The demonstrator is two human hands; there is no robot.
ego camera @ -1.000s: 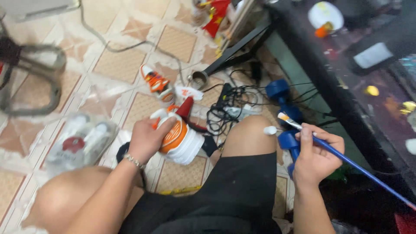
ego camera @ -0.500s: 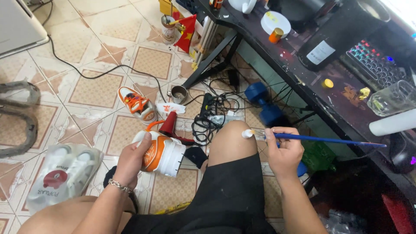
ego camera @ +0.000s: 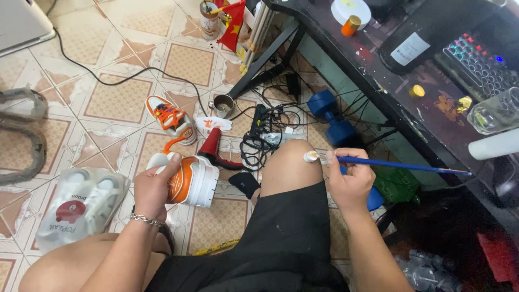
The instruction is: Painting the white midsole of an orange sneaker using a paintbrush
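Observation:
My left hand grips an orange and white sneaker by its heel, sole turned to the right, low over the tiled floor. My right hand holds a blue-handled paintbrush level, its white-loaded tip resting just above my right knee. The brush handle points right toward the dark desk. A second orange and white sneaker lies on the floor beyond the first.
A red hair dryer, a tangle of black cables with a power strip, a small metal cup and blue dumbbells lie ahead. A bagged pair of white shoes sits left. The dark desk holds paint pots, a keyboard and a glass.
The view has swung up and right toward the desk. My right hand has levelled the brush and brought its tip over my knee. The left hand keeps the sneaker.

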